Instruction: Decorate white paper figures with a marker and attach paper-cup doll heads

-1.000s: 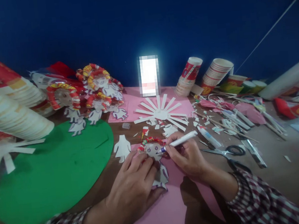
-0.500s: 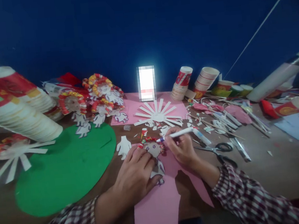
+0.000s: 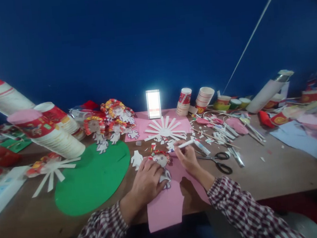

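My left hand (image 3: 147, 178) holds a paper lion figure (image 3: 162, 160) down on pink paper (image 3: 165, 210), its thumb and fingers curved over the body. The figure has a drawn face, a red and yellow ruffled mane and a white body outlined in purple. Pinched in my right hand (image 3: 187, 157) is a white marker (image 3: 185, 144), its tip pointing left beside the mane's right edge. A plain white paper body cutout (image 3: 136, 160) lies left of the figure. Black-handled scissors (image 3: 222, 161) lie right of my right hand.
A green paper oval (image 3: 95, 188) lies left, near leaning stacks of paper cups (image 3: 62, 135). Several finished lion figures (image 3: 115, 113) are piled behind it. A white strip fan (image 3: 165, 131) sits before a bright blurred screen (image 3: 153, 104). Paper scraps (image 3: 218, 133) and sticks litter the right.
The camera view has pulled back and tilted up, so more of the table shows at both sides. Both hands keep nearly the same hold, with the marker tip still near the mane.
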A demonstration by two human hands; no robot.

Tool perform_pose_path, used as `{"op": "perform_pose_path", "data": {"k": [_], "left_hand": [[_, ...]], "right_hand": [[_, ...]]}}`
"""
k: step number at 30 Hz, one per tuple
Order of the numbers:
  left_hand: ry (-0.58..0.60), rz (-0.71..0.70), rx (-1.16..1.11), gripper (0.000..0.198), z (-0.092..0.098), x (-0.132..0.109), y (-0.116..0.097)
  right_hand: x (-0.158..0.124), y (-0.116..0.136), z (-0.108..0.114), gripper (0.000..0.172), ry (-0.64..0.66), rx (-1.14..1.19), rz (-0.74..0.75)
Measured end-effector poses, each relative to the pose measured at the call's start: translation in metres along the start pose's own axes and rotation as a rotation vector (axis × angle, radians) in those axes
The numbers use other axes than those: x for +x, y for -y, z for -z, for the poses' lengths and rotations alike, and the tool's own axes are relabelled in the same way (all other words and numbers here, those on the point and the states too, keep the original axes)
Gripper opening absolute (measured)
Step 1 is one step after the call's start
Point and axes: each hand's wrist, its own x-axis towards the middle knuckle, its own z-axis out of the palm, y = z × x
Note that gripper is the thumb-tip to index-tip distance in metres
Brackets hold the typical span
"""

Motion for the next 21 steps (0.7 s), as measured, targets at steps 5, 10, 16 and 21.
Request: {"op": "perform_pose_path", "data": {"k": [5,10,16,21], "left_hand": [[0.002,0.003,-0.009,0.030,0.001,0.000,0.000],[0.044,0.024,-0.015,0.030,0.002,0.000,0.000],[0.039,-0.003,-0.006,0.028,-0.010,-0.003,0.005],[0.025,-0.014,-0.022,0.032,-0.013,-0.005,0.007]], "right_hand": [[0.000,0.003,0.002,0.020,0.016,0.014,-0.009],[-0.002,0.004,0.003,0.014,0.036,0.024,-0.016],[-0.011,0.000,-0.002,0.013,0.075,-0.015,-0.006],[-0.011,0.002,-0.007,0.013,0.145,-0.050,-0.004]]}}
